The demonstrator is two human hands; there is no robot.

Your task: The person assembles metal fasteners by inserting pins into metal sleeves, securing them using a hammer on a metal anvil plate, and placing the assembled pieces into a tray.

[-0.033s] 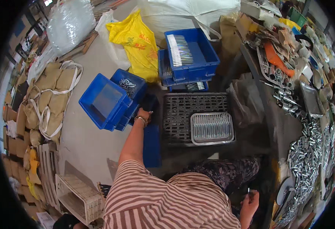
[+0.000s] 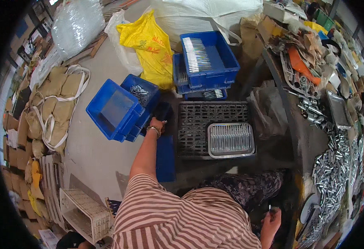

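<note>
My left hand point(image 2: 157, 124) reaches out to a dark bin point(image 2: 163, 110) beside the stacked blue bins point(image 2: 113, 112). Its fingers are curled and partly hidden; a small pale bit shows at the fingertips, too small to name. Low on the right, my right hand point(image 2: 272, 222) pinches a short silvery metal pin point(image 2: 270, 207), which points upward. A metal tray point(image 2: 231, 157) holding a row of slim shiny rods rests on a black plastic pallet point(image 2: 190, 128) ahead of my legs. Loose metal pieces point(image 2: 139, 94) lie in the rear blue bin on the left.
More blue bins point(image 2: 215, 76) with rows of metal rods stand stacked behind the pallet. The right-hand bench carries a heap of short metal parts point(image 2: 333, 174). A yellow sack point(image 2: 155, 54), tan sacks point(image 2: 51, 99) and a cream crate point(image 2: 88, 211) stand around.
</note>
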